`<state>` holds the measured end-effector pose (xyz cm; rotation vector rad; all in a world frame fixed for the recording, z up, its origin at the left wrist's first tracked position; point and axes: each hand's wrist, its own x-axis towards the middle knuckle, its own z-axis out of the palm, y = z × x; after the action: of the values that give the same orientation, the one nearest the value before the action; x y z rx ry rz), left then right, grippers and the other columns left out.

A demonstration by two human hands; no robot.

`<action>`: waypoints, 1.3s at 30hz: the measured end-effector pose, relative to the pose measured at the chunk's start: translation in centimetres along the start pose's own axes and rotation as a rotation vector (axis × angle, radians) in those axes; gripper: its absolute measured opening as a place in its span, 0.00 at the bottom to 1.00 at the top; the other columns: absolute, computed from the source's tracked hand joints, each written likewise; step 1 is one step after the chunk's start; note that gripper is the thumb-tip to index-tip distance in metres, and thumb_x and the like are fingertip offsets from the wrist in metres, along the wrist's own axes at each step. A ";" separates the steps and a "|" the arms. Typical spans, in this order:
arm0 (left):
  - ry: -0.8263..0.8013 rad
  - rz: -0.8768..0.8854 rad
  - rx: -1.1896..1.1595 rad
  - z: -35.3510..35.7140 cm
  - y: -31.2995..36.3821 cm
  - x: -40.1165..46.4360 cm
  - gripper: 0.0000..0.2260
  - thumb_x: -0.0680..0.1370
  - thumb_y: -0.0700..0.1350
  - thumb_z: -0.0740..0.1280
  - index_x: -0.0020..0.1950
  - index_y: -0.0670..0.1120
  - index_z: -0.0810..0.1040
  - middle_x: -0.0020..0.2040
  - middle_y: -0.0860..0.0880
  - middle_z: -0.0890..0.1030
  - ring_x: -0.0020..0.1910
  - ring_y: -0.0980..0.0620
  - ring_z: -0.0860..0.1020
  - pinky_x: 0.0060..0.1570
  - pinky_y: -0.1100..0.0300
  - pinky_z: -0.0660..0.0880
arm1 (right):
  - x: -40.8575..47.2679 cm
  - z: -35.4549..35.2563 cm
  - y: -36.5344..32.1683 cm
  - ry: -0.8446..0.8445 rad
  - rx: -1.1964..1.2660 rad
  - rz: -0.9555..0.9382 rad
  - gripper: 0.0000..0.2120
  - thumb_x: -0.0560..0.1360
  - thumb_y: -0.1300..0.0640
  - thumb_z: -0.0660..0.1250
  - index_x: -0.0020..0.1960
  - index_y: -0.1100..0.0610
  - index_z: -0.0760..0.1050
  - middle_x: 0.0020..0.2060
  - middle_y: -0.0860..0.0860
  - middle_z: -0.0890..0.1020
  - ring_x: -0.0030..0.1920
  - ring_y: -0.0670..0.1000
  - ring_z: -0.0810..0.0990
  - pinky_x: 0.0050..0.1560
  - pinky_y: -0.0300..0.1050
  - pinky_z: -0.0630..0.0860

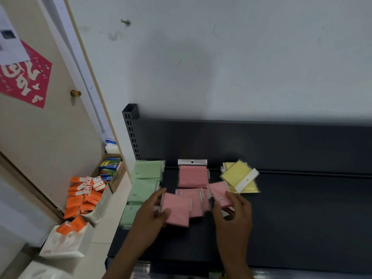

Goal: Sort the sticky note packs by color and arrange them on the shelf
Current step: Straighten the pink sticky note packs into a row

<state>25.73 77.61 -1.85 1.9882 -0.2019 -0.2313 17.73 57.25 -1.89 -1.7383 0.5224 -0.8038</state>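
Handling these packs looks easy on weight and awkward on grip: each is a thin, light pad sealed in a glossy clear sleeve, so it probably slides over its neighbours and over the dark metal shelf (302,218) at the slightest nudge. The pad inside is stiff enough to lift flat by an edge, while the white header strip is flimsy and a poor place to hold.

The left hand (150,213) pinches the front pink pack (177,209) at its left edge, thumb on top and fingers curled beneath. The right hand (234,208) grips a second, tilted pink pack (218,193) by its near edge, though motion blur makes it hard to say exactly how those fingers (231,196) lie. More pink packs (196,200) lie overlapped between the two hands, and one pink pack (193,176) stands against the shelf's back edge.

The green packs (145,182) run in a column down the shelf's left edge. The yellow packs (240,179) sit right of the pink, near the back edge, slightly fanned. Taking each pack by its two long edges should square the pink pile best.
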 end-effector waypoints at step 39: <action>0.127 0.181 0.231 2.2 0.3 3.7 0.21 0.82 0.38 0.63 0.76 0.42 0.69 0.72 0.42 0.64 0.67 0.48 0.69 0.64 0.71 0.57 | -2.4 2.6 -0.1 -0.056 -0.230 -0.140 0.15 0.72 0.55 0.77 0.55 0.50 0.74 0.56 0.45 0.76 0.57 0.47 0.74 0.58 0.36 0.70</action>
<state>28.78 74.65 -2.70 2.1895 -0.3370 0.0373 18.07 60.63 -2.87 -2.0223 0.4734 -0.8152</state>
